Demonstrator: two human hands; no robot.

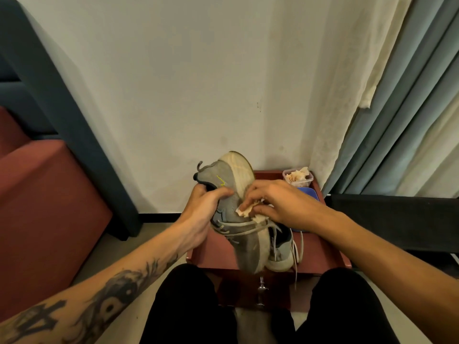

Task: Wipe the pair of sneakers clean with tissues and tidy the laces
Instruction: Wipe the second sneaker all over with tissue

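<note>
From the head camera, looking down past my knees in black trousers, my left hand (203, 207) grips the grey sneaker (223, 175) at its heel end: the fingers curl into the opening and the thumb lies across the outside of the upper. The sneaker is tipped up on end, heel away from me and high, toe pointing down toward me, its pale sole turned to the right. The toe sits low at the front edge of the small red counter (325, 247); it is blurred, so I cannot tell whether it touches the top.

My right hand (278, 202) has its fingers bent round a crumpled tissue (244, 210), stained tan, pinching it and pressing it against the side of the sneaker where the grey upper meets the sole. The off-white laces (238, 228) run loose across the shoe just below that hand.

The second sneaker (283, 248) lies on the counter just to the right of the one I hold, partly hidden behind it, with a lace trailing over the counter's front edge.

At the far right corner of the counter stands a clear plastic container (298, 179) with crumpled tissues in it, and a blue lid (309, 193) lies just in front of it, partly under my right wrist. A red upholstered seat (49, 194) stands on the left and a curtain (409, 120) hangs on the right.
</note>
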